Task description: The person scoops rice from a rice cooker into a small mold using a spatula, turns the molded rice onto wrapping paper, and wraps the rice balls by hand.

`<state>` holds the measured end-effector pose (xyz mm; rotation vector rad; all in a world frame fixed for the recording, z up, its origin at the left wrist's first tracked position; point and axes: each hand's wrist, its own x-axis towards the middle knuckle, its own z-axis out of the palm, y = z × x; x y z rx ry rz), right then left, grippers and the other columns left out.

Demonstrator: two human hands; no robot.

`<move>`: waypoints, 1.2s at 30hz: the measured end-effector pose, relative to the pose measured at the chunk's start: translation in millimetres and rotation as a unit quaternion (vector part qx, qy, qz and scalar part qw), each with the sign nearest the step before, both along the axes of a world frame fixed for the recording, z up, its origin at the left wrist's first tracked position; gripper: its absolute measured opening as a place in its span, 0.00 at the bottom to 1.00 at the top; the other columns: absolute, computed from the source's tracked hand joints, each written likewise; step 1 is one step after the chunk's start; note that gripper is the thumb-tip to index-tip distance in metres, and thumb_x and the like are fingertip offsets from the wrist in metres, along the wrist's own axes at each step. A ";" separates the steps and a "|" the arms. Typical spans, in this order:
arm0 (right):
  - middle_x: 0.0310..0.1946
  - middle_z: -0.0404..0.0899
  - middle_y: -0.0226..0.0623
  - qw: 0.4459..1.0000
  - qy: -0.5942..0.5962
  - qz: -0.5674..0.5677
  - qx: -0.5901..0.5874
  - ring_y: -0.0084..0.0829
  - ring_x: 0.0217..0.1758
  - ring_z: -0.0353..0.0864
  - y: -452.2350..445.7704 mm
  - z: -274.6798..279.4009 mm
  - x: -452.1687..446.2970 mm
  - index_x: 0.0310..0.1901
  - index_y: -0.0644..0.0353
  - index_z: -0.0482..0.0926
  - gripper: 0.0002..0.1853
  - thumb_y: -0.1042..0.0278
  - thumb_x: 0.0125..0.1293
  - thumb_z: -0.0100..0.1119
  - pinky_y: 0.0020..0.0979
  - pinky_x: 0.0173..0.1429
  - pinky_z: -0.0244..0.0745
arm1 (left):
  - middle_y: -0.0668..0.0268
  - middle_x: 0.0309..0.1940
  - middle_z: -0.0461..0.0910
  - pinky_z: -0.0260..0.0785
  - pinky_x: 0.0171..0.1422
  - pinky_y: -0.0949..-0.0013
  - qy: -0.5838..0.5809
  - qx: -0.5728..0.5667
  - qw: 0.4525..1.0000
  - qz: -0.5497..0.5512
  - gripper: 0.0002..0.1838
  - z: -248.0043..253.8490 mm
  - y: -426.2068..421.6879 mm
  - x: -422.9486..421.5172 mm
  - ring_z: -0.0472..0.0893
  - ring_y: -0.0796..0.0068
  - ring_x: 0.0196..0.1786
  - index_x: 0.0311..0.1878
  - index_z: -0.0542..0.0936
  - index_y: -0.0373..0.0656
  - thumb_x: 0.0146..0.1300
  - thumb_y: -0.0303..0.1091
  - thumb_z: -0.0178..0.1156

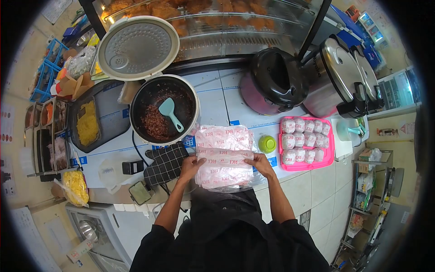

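Printed wrapping paper [224, 177] lies in a stack at the counter's front edge. My left hand [192, 166] pinches the left edge of a folded sheet [226, 158] on top of it. At the sheet's right edge, my right hand [260, 164] is closed on it in the same way. Behind and to the left stands an open cooker [195, 109] of dark reddish rice [156, 122], with a pale teal paddle [167, 109] resting inside. A green round container [267, 144] is just right of the paper. Farther right, a pink tray [330, 154] holds several wrapped rolls [299, 140].
A black checked mitt [166, 164] lies left of the paper. Behind are a closed black cooker [276, 79] and a steel cooker [333, 77]. A dark tray [111, 113] with yellow shreds [88, 124] sits at left. A glass food case [217, 31] stands at the back.
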<state>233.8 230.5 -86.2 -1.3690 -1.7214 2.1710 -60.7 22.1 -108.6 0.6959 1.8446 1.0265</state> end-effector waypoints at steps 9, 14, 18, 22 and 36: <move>0.39 0.91 0.36 0.998 -0.008 -0.056 0.010 0.20 0.41 0.84 -4.9 7.0 -5.1 0.44 0.70 0.90 0.11 0.75 0.62 0.77 0.27 0.50 0.78 | 0.71 0.29 0.84 0.72 0.39 0.73 -0.096 0.030 0.992 0.073 0.09 -20.2 -1.1 1.8 0.78 0.83 0.32 0.34 0.84 0.38 0.61 0.30 0.76; 0.39 0.90 0.38 0.997 0.002 -0.080 0.005 0.23 0.41 0.86 -5.0 0.5 -5.7 0.39 0.68 0.87 0.10 0.79 0.58 0.79 0.28 0.49 0.80 | 0.71 0.33 0.84 0.75 0.46 0.73 -0.094 0.018 0.991 0.094 0.10 -34.2 -3.7 1.4 0.81 0.82 0.37 0.35 0.82 0.39 0.58 0.25 0.77; 0.44 0.90 0.45 0.997 -0.002 -0.071 0.033 0.30 0.46 0.89 -3.3 -16.3 -2.9 0.48 0.70 0.83 0.19 0.77 0.56 0.80 0.33 0.53 0.82 | 0.68 0.39 0.83 0.75 0.53 0.72 -0.144 0.062 0.981 0.111 0.18 -28.2 -0.6 2.7 0.81 0.79 0.44 0.44 0.76 0.41 0.57 0.20 0.76; 0.47 0.88 0.53 0.996 0.015 -0.084 0.035 0.35 0.50 0.89 -4.8 -9.5 -7.0 0.54 0.64 0.68 0.28 0.83 0.58 0.77 0.36 0.57 0.83 | 0.64 0.40 0.83 0.76 0.51 0.71 -0.110 0.060 0.990 0.060 0.26 -20.0 0.7 -0.1 0.82 0.77 0.44 0.52 0.68 0.42 0.58 0.19 0.74; 0.48 0.90 0.48 0.976 0.111 -0.185 -0.038 0.30 0.50 0.88 -18.3 -2.4 -4.0 0.53 0.55 0.64 0.25 0.87 0.64 0.69 0.31 0.58 0.81 | 0.61 0.38 0.83 0.77 0.43 0.70 -0.078 0.060 0.994 0.038 0.29 -13.2 -1.2 -3.9 0.85 0.75 0.40 0.52 0.64 0.41 0.58 0.20 0.75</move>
